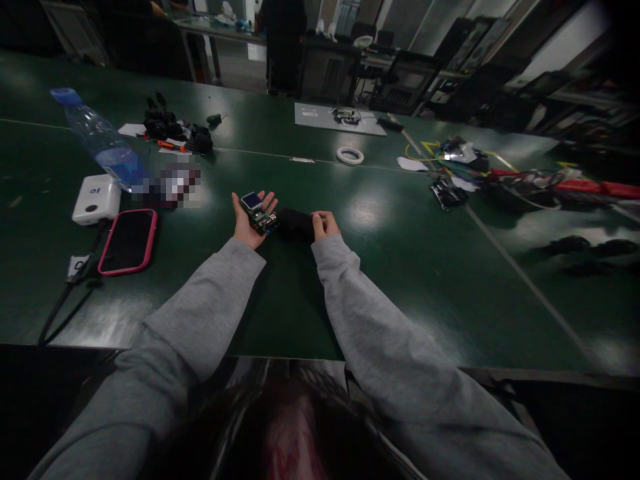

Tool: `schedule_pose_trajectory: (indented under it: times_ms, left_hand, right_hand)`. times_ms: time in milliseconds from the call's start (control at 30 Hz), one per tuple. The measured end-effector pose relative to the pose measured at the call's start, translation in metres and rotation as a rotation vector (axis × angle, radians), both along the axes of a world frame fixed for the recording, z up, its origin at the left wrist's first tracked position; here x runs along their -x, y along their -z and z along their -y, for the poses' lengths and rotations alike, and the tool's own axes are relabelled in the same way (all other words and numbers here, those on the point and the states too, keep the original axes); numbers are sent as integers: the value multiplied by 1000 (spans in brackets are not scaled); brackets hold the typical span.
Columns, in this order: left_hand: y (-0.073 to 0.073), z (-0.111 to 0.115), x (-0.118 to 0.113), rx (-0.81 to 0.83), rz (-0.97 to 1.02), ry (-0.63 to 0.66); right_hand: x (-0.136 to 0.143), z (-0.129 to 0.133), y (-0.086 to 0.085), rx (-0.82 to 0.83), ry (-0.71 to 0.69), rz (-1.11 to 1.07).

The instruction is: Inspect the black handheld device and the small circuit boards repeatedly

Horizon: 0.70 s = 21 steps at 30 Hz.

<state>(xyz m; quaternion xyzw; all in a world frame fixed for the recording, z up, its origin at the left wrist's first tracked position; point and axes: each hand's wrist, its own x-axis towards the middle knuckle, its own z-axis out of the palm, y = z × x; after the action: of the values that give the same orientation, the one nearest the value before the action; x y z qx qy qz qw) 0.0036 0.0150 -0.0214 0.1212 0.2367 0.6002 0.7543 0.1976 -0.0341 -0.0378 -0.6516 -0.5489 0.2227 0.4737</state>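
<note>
The left hand [247, 224] lies palm up, its fingers [271, 199] loosely spread and only slightly curled; across them and the palm rests a bare green circuit board [259, 217], crowded with small angular parts and topped by a flat, glossy rectangular screen [251, 201]; the right hand [326, 227] has its fingers and thumb pinched on the near-right end of a matte black, blocky piece [296, 225], which fills the space between the two sets of fingers; it is too dark to make out its finer shape, and it may touch the board's edge.

Under both hands spreads the smooth green bench [390, 267], glossy where light pools; left of the left fingers lie a rounded phone [129, 241] in a pink rim and a white, soft-cornered plastic box [96, 200], with a clear ribbed bottle [95, 133] behind; beyond the right fingers sits a flat white ring [350, 155]; farther right of them sprawl thin, tangled wires [443, 160].
</note>
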Motion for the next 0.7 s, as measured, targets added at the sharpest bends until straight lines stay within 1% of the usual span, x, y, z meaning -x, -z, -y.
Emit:
schedule_pose_trajectory:
  times_ms: [100,200,333,467,533,600,633,700]
  left_hand:
    - [-1,0,0,10,12,11]
    - [-3,1,-1,8,19,22]
    - [-5,3,-1,4,19,12]
    - [-3,3,0,-9,5,1]
    - [-2,2,1,-18,-2,10]
    - [-2,3,1,-22,-8,15]
    - [-2,3,1,-25,-9,14]
    - [-2,4,1,-33,-9,13]
  right_hand:
    - [-2,5,-11,73,18,55]
    - [-1,6,-15,120,43,104]
    - [-4,-2,-7,104,70,114]
    - [-18,-14,8,-54,113,118]
    - [-21,-18,13,-119,114,108]
    - [-18,-19,17,-174,50,130]
    - [-14,-19,18,-202,-14,169]
    - [-8,-15,20,-230,-185,292]
